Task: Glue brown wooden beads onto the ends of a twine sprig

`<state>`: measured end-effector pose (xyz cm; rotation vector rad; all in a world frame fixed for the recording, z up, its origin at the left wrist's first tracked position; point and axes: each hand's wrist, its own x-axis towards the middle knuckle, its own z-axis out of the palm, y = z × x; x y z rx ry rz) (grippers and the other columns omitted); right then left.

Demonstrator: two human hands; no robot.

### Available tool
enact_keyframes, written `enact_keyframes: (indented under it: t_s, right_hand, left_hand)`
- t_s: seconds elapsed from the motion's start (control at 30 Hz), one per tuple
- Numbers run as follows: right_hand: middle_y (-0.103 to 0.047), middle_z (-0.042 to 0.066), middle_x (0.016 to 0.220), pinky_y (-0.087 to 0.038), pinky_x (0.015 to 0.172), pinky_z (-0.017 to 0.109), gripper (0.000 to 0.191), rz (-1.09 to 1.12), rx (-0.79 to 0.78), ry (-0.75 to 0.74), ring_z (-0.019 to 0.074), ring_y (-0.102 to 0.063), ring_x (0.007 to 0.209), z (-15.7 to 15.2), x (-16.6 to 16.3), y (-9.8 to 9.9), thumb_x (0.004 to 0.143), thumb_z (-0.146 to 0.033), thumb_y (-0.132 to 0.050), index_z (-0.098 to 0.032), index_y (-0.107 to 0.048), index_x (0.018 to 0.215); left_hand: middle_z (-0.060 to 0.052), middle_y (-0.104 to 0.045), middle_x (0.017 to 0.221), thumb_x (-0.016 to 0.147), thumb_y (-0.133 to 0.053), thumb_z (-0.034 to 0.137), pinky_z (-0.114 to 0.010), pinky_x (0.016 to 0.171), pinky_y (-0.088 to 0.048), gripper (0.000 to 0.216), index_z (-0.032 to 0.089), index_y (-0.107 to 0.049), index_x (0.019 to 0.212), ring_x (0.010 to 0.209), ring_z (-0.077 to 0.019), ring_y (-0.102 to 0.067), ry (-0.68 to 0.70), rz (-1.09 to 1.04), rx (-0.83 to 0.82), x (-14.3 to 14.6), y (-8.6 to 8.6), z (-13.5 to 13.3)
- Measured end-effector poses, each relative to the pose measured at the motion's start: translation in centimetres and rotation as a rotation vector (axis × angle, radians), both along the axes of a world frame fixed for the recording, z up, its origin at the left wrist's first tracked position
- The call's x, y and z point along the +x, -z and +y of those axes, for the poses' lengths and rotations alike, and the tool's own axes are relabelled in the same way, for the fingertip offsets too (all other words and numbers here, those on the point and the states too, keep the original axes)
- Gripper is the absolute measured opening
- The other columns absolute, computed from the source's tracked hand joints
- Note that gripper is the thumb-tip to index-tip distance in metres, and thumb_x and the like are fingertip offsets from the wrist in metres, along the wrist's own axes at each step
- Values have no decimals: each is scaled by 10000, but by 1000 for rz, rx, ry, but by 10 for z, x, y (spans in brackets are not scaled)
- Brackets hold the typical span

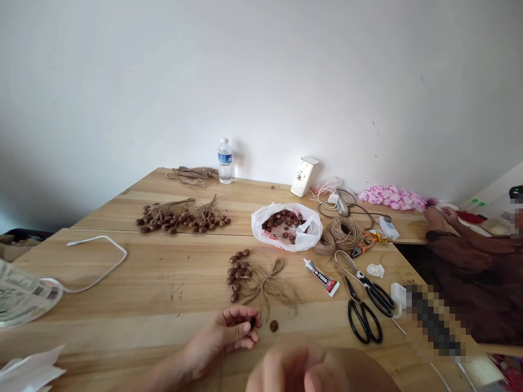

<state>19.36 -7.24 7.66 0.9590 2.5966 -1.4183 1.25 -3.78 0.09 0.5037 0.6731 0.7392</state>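
Left hand [229,333]: fingers curled together, pinching one small dark bead [253,323] at the near table [134,283] edge.
Right hand [295,371]: blurred, low in view; cannot tell its grip.
Loose bead [273,325]: one, round, brown, just beside the pinched one.
Jute bow [266,280]: rough twine, beside a bead cluster [239,270].
Glue tube [321,277]: reads "B-7000".
Scissors [365,305]: two pairs, black handles.
Plastic bag [286,226]: white, holding brown beads.

Soft even daylight, faint shadows, right hand [298,370] blurred, wide-angle edge distortion
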Motion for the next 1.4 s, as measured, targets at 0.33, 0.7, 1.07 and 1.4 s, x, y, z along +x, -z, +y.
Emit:
enact_keyframes:
  t_s: [0.33,0.7,1.07,1.4]
  right_hand:
    - [-648,136,955,-429,799,360,162,-516,792,733,284,-574,940,108,116,39,786,-150,-603,-144,-624,946]
    - [-634,86,1080,-458,865,353,325,-64,753,345,220,-573,991,69,45,-10,834,-95,-527,-192,-561,1142]
    - [-628,123,970,-487,780,400,286,-16,981,196,252,-568,905,53,18,-9,834,-65,-485,-130,-560,1102]
    - [-627,118,912,-452,790,375,295,26,1072,167,228,-542,904,57,16,0,885,-59,-388,-113,-591,1092]
  left_hand:
    - [-54,-714,822,570,-840,139,-264,754,-533,320,135,-726,869,754,-174,-695,-41,-42,-56,0,0,2]
    - [-80,-712,760,625,-814,200,-241,564,-515,252,128,-690,832,595,-148,-667,-87,-112,15,1,5,6]
    - [-69,-712,716,637,-807,230,-233,512,-495,228,139,-720,828,533,-134,-645,-135,-173,16,1,3,10]
    - [-73,-714,732,690,-768,233,-249,533,-472,179,159,-724,847,564,-146,-649,-89,-210,4,0,2,8]
